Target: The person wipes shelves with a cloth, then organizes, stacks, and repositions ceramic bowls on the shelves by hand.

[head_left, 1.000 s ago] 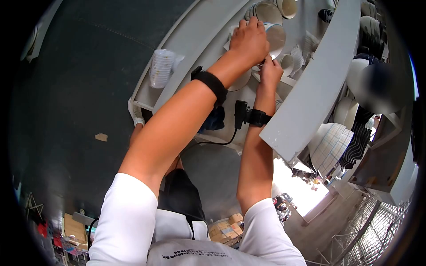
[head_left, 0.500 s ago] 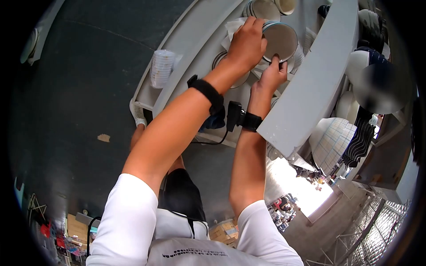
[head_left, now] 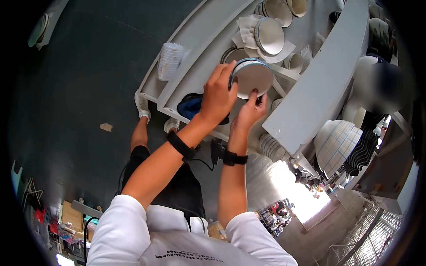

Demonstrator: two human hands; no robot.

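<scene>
A small stack of white bowls (head_left: 254, 80) with blue rims and a checked outside is between my hands, its inside facing me. My left hand (head_left: 218, 94) grips its left side, with the fingers behind and the thumb at the front. At the lower right edge, my right hand (head_left: 251, 111) has its thumb over the rim and the other fingers mostly hidden beneath. Just beyond, another stack of blue-rimmed bowls (head_left: 270, 37) rests on white paper (head_left: 245, 30) on the shelf. Dark-rimmed bowls (head_left: 234, 54) are partly hidden behind the held ones.
Clear plastic cups (head_left: 170, 61) stand stacked on the lower left ledge. A blue and black cloth item (head_left: 191, 106) lies near the shelf's end. To the right runs a grey upper board (head_left: 317, 84), with checked bowls (head_left: 339, 142) beyond. More bowls (head_left: 277, 11) sit at the back.
Both hands have drawn the held bowls toward my body, away from the paper. A stack of bowls on the paper is now uncovered. The view has shifted slightly.
</scene>
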